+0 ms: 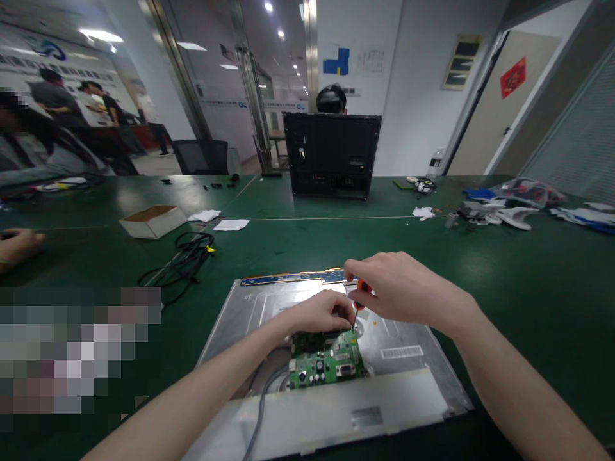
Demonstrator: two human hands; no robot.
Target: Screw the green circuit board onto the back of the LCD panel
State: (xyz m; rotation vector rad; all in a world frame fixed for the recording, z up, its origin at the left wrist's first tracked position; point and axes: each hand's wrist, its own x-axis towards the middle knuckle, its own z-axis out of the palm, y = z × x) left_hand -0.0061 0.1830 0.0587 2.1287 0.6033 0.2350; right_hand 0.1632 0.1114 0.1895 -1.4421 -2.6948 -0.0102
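My right hand (398, 288) is closed around the red and black handle of a screwdriver (364, 288). The shaft slants down to the upper right corner of a green circuit board (329, 362). My left hand (327, 312) lies over the board's far edge, fingers curled close to the screwdriver tip; whether they pinch something there is hidden. Under the board is a silver metal display panel (398, 371) with a blue strip board (288, 278) along its far edge. A grey cable (262, 410) runs from the board's left side toward me.
Left of the panel lies a bundle of black cables (185, 259), with an open cardboard box (154, 221) behind it. A black monitor housing (332, 157) stands at the table's far side. Papers, bags and loose parts (480, 211) lie far right. Another person's hand (22, 246) rests at left.
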